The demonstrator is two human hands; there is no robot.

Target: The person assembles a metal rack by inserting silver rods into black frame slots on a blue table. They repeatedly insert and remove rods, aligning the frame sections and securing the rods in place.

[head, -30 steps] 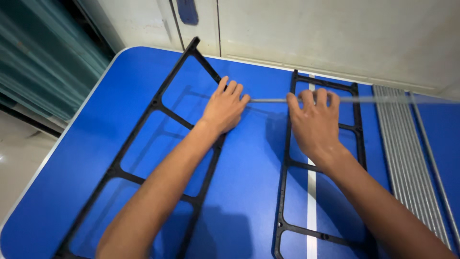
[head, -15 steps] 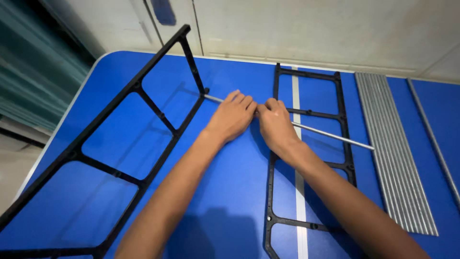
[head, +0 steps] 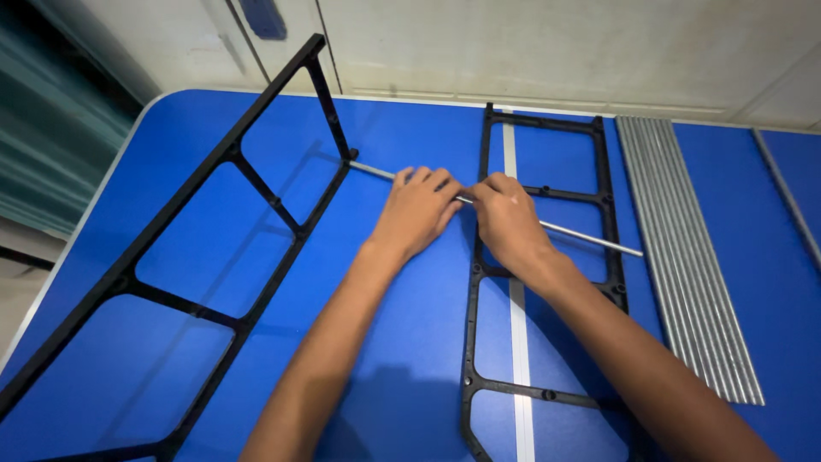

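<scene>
Two black ladder-shaped frames: the left frame [head: 214, 248] tilted up, the right frame [head: 547, 257] flat on the blue surface [head: 385, 137]. Left hand [head: 417, 210] and right hand [head: 506, 218] grasp one metal rod [head: 590, 239] across them; a bundle of rods [head: 684, 257] lies right.

Both hands — left hand [head: 416, 208]; right hand [head: 506, 221] — grip a metal rod [head: 581, 237].

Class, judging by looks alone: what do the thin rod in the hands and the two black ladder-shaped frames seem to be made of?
Thin rod: probably metal, with a grey-silver sheen like the rod bundle beside it. Black frames: likely moulded plastic, matte with small round bosses; painted metal cannot be ruled out.
</scene>
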